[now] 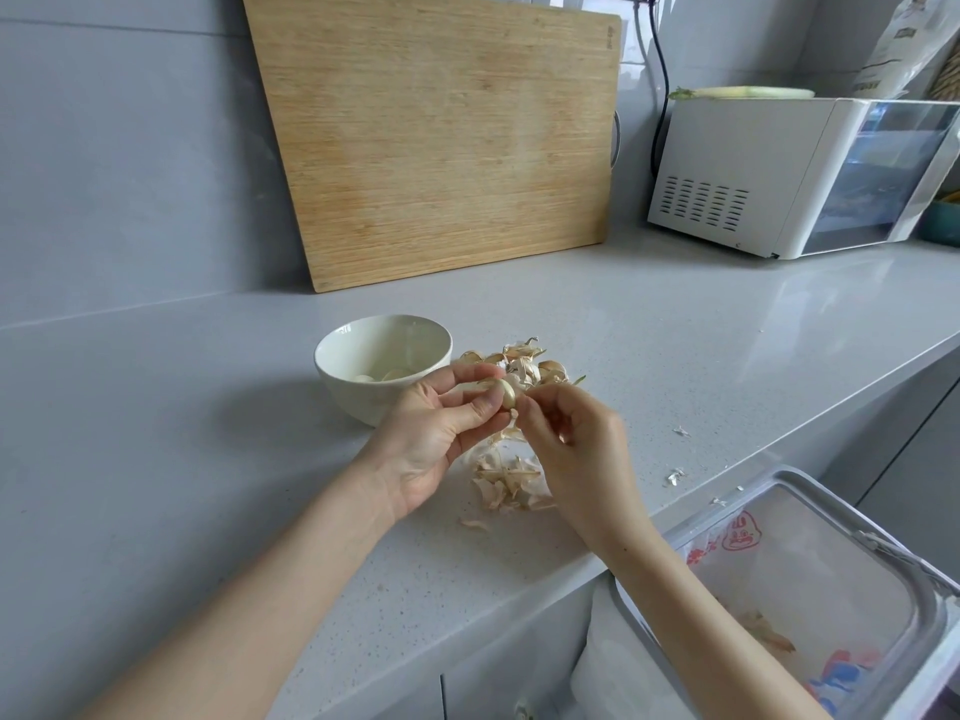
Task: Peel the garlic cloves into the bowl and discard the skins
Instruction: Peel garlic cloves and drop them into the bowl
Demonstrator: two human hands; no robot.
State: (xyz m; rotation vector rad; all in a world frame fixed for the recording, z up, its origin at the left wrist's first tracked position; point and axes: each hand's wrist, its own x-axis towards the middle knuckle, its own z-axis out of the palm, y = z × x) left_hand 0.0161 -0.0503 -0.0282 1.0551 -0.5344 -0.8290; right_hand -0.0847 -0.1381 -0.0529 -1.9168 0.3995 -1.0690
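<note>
Pale, half-skinned garlic clove [506, 393] sits above the table [208, 459], just right of the bowl [337, 350], pinched between the thumb and curled fingers of the left grip [436, 433], palm turned up. The right grip [571, 449], back toward the camera, pinches a skin shred [514, 414] at the clove's lower end. Loose skins [509, 483] lie on the table beneath both hands.

left hand [441, 423] palm up with fingers curled, right hand [566, 439] pinching beside it, both forearms extended
</note>
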